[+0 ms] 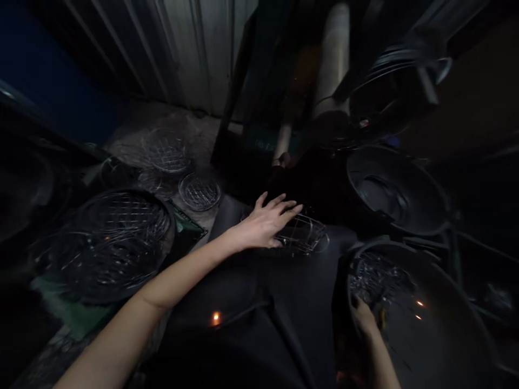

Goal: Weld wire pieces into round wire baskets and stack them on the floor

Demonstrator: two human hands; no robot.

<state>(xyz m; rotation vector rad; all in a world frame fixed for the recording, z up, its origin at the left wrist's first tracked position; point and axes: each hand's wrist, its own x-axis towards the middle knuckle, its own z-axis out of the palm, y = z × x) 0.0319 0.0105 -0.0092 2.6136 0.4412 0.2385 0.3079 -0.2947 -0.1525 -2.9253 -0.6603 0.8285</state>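
Note:
My left hand (268, 221) reaches forward with fingers spread and lies flat on a small wire mesh basket (303, 235), which rests on a dark surface in the middle. My right hand (364, 317) is low at the right, on the rim of a large dark pan (446, 324) holding shiny metal pieces (379, 278). The scene is very dark and the right fingers are curled over the rim; what they hold, if anything, I cannot make out.
A stack of large round wire grilles (109, 237) sits at the left, with smaller wire grilles (199, 190) behind it. Another dark pan (389, 189) lies at the right rear. A corrugated metal wall (178, 48) stands behind. Another person's hand (283, 159) shows at centre rear.

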